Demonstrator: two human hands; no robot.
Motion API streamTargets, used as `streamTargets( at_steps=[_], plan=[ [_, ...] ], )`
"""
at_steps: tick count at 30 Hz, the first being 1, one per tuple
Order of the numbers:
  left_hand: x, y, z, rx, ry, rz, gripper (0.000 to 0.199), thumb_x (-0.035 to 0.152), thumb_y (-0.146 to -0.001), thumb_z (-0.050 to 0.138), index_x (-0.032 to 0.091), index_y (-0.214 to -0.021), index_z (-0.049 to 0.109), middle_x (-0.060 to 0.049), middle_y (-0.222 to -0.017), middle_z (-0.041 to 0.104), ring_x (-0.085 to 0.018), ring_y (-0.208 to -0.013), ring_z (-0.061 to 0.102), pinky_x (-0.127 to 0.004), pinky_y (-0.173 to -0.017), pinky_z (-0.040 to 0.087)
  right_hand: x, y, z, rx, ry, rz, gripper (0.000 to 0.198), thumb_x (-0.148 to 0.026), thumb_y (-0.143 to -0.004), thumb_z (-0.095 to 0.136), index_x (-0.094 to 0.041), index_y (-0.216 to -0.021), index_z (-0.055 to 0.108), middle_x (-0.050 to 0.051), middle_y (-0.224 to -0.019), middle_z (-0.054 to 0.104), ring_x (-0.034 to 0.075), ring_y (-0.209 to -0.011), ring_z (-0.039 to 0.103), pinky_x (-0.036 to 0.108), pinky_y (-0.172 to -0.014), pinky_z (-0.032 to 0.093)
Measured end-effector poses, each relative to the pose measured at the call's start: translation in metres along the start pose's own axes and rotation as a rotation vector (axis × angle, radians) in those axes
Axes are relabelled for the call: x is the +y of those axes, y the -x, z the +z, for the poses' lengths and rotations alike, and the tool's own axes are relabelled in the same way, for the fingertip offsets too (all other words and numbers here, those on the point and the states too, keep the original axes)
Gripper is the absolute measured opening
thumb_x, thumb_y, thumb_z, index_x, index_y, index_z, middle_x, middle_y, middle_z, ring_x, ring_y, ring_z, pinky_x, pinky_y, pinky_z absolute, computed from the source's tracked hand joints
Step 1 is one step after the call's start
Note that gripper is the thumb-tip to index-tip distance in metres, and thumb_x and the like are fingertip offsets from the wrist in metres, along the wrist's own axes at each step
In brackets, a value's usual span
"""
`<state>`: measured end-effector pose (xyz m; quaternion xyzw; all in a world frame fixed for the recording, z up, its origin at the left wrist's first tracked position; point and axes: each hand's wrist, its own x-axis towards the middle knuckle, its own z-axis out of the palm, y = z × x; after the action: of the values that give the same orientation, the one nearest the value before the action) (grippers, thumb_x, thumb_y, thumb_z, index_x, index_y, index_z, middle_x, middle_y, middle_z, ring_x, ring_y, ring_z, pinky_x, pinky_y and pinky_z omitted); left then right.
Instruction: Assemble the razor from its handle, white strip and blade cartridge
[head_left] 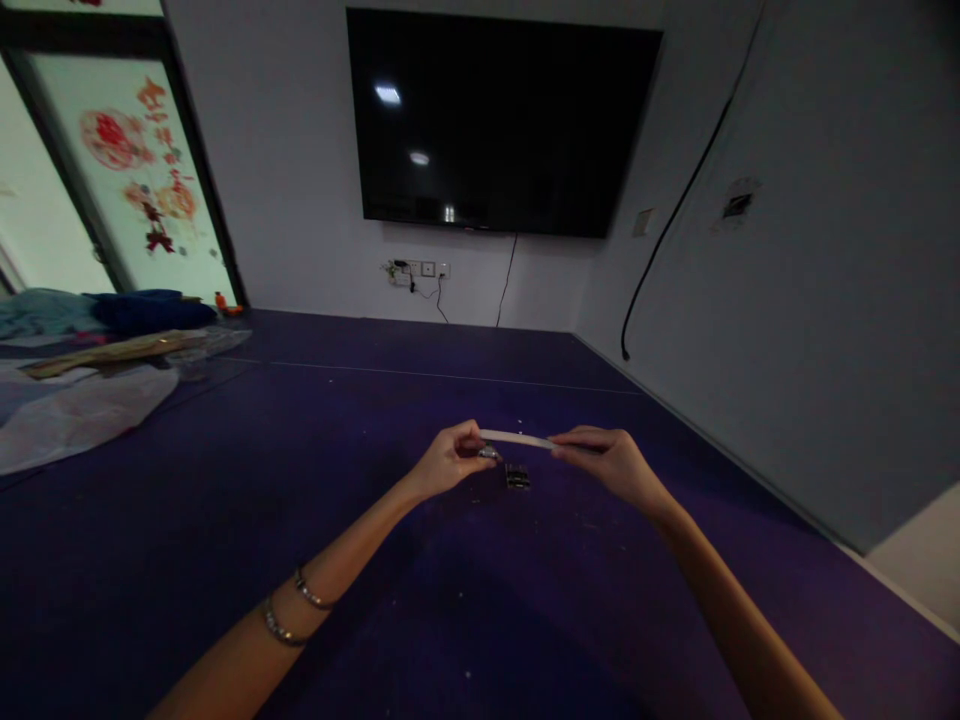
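Note:
A narrow white strip is stretched between my two hands above the purple surface. My left hand is closed on its left end, with thumb and fingers pinching. A small silvery object shows at those left fingertips; its kind is too small to tell. My right hand pinches the strip's right end between thumb and fingers. Just below the strip, a small dark piece with light markings lies on the surface, apart from both hands.
The broad purple surface carries a few tiny white specks. Clear plastic sheeting, a brown flat piece and blue cloth lie at the left. A television hangs on the back wall, and a black cable dangles at right.

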<state>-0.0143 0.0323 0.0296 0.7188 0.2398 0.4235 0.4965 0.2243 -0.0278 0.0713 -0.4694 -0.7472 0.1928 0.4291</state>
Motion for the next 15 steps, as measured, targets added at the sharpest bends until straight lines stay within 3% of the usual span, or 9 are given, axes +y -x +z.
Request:
streamTargets(
  at_steps=[6, 11, 15],
  plan=[
    [0.0022, -0.0004, -0.0004, 0.017, -0.036, -0.01, 0.026, 0.019, -0.063, 0.07, 0.016, -0.069, 0.046, 0.0, -0.071, 0.064, -0.013, -0.069, 0.061, -0.026, -0.064, 0.044, -0.005, 0.0012, -0.0018, -0.064, -0.038, -0.018, 0.021, -0.036, -0.071, 0.065, -0.023, -0.085, 0.072, 0.005, -0.085, 0.069, 0.02, -0.08, 0.062, 0.03, -0.069, 0.048],
    [0.008, 0.0011, 0.0013, 0.009, -0.028, 0.001, 0.026, 0.018, -0.064, 0.07, 0.016, -0.068, 0.044, -0.001, -0.073, 0.065, -0.014, -0.073, 0.062, -0.027, -0.066, 0.045, -0.0013, 0.0017, -0.0047, 0.011, -0.014, -0.014, 0.022, -0.037, -0.072, 0.064, -0.022, -0.085, 0.072, 0.006, -0.085, 0.068, 0.02, -0.081, 0.062, 0.031, -0.069, 0.048],
    [0.0073, 0.0013, 0.0014, 0.004, -0.017, -0.014, 0.024, 0.016, -0.064, 0.07, 0.015, -0.069, 0.046, -0.002, -0.074, 0.066, -0.014, -0.073, 0.062, -0.026, -0.066, 0.044, -0.0017, 0.0024, -0.0057, -0.071, -0.038, -0.03, 0.022, -0.038, -0.071, 0.065, -0.022, -0.086, 0.072, 0.006, -0.086, 0.068, 0.02, -0.081, 0.062, 0.03, -0.069, 0.048]
  ],
)
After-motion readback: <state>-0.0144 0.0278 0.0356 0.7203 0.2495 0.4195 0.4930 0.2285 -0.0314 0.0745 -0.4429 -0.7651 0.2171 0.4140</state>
